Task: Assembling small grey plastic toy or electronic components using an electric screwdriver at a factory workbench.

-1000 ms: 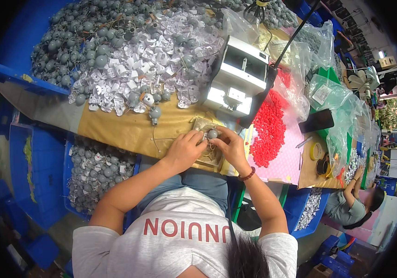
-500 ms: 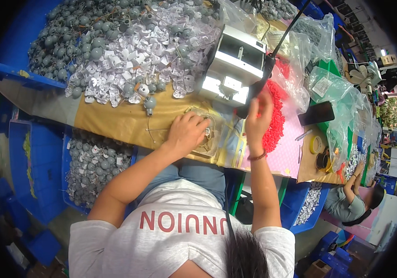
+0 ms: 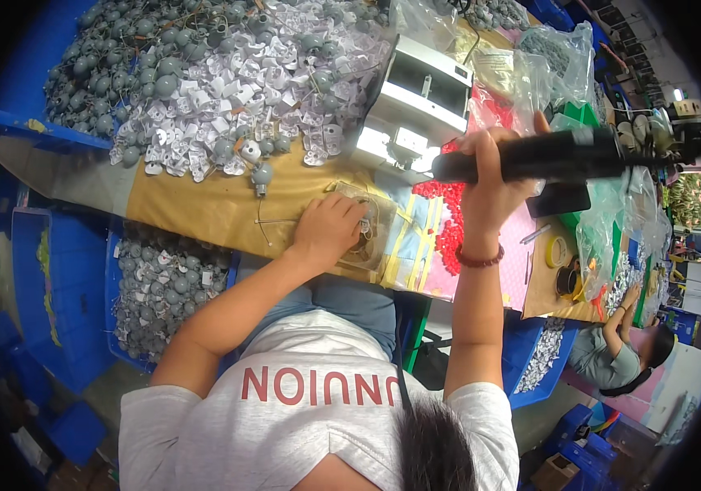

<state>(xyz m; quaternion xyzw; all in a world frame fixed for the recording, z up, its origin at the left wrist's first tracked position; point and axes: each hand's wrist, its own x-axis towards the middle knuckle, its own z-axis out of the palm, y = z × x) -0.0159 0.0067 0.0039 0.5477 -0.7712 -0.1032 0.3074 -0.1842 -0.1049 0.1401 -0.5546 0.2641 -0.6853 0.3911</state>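
My right hand [image 3: 494,184] grips a black corded electric screwdriver [image 3: 563,154], held sideways above the right part of the bench and blurred at its far end. My left hand [image 3: 328,229] rests on the bench, its fingertips pressed on a small round part [image 3: 364,227] in a clear fixture block [image 3: 379,250]. The fingers partly cover that part, so its kind is unclear. Just left of this hand lies a thin wire [image 3: 273,220], close to a grey bulb-shaped piece [image 3: 261,176] with a metal end.
A white screw-feeder-like machine [image 3: 416,106] stands behind the fixture. Heaped at the back left are white plastic pieces [image 3: 228,102] and grey round pieces [image 3: 166,82]. Red small parts [image 3: 450,229], a dark phone [image 3: 561,199] and yellow tape [image 3: 559,250] lie rightward. A co-worker [image 3: 612,356] sits far right.
My right hand has raised the screwdriver away from the machine's front and swung it from near upright to level, toward the right. My left hand stays on the fixture.
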